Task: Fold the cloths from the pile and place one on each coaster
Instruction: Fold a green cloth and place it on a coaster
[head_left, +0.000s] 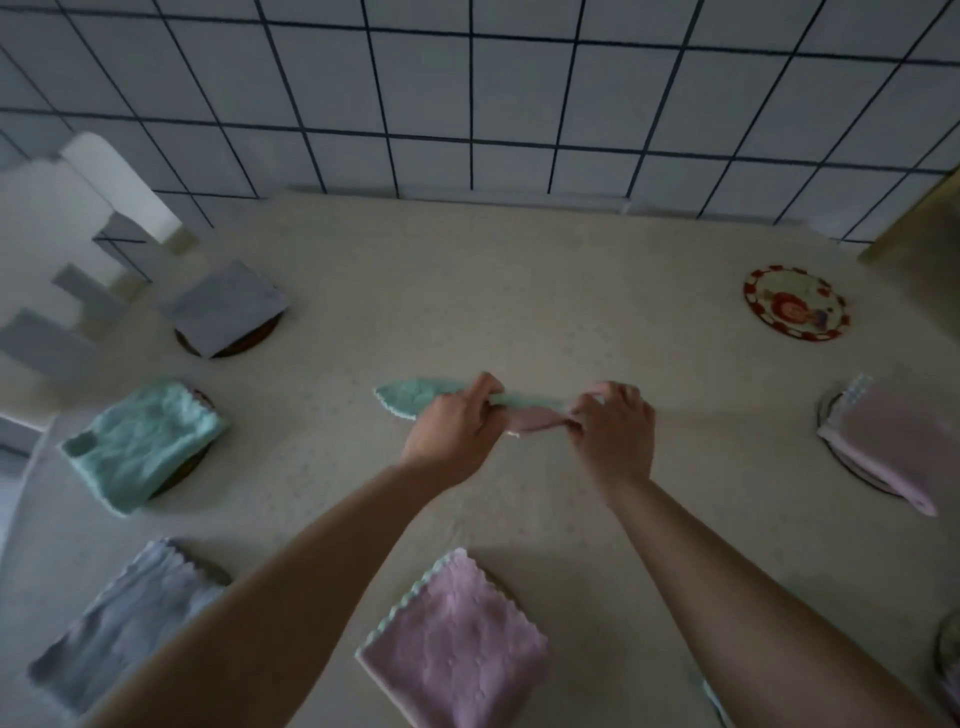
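A mint-green and pink cloth (410, 396) lies stretched in a narrow band at the middle of the table. My left hand (452, 428) grips its middle part, and my right hand (615, 428) pinches its right end. Folded cloths lie on coasters around the table: a grey one (223, 306) at the far left, a mint one (145, 441) at the left, a grey one (124, 623) at the near left, a pink one (457, 649) at the near middle and a pink one (893, 441) at the right. A round red-rimmed coaster (796, 310) at the far right bears no cloth.
The beige table (519, 291) runs up to a white tiled wall (467, 93). White and grey box shapes (78, 249) stand at the far left. Part of another round rim (948, 654) shows at the near right edge.
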